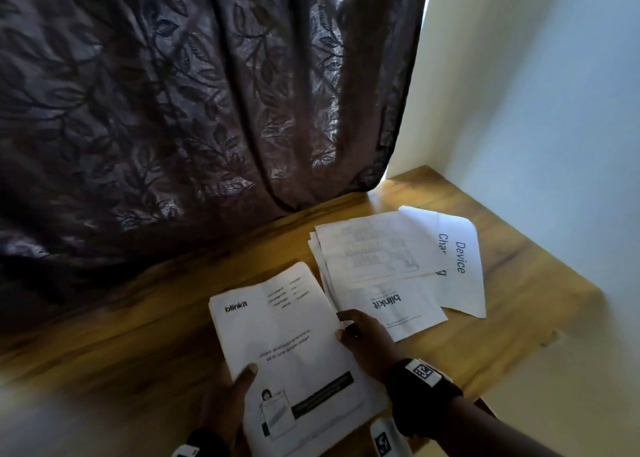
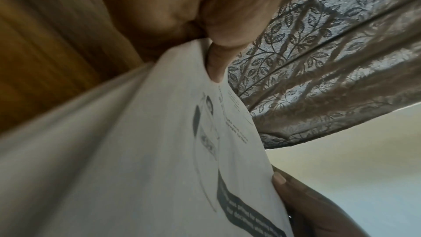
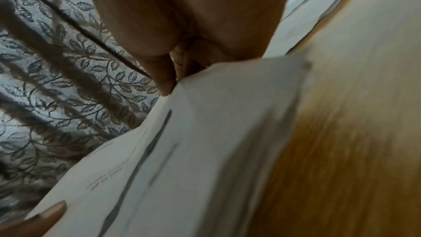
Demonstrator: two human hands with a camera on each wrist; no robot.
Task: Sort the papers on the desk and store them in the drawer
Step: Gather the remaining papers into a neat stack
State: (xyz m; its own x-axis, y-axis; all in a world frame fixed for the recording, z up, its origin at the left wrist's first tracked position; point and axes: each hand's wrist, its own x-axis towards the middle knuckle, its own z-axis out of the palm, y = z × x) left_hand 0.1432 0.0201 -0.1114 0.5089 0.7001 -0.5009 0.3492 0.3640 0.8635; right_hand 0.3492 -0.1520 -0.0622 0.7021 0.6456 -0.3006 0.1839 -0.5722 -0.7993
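White printed sheets [image 1: 287, 345] nearest, raised off worktop [image 1: 138, 325]: left hand [image 1: 225, 397] pinches lower edge, thumb on top; right hand [image 1: 367, 338] grips right edge. Two-sided hold likely for squaring bundle before storing. Beyond, loose pile of papers [image 1: 377, 266] fanned flat on wood, unsorted; "Device" sheet [image 1: 460, 259] farthest. Drawer not in view, contents unknown. Dark leaf-pattern curtain [image 1: 194, 92] behind.

Held stack of white papers [image 1: 287, 345], top sheet printed "blinkit", lifted off the wooden desk [image 1: 138, 318], pinched at left and right edges. Just beyond the right-side grip, loose pile of papers [image 1: 377, 259] lying flat, fanned; "Device" sheet [image 1: 457, 259] partly under it, far side.
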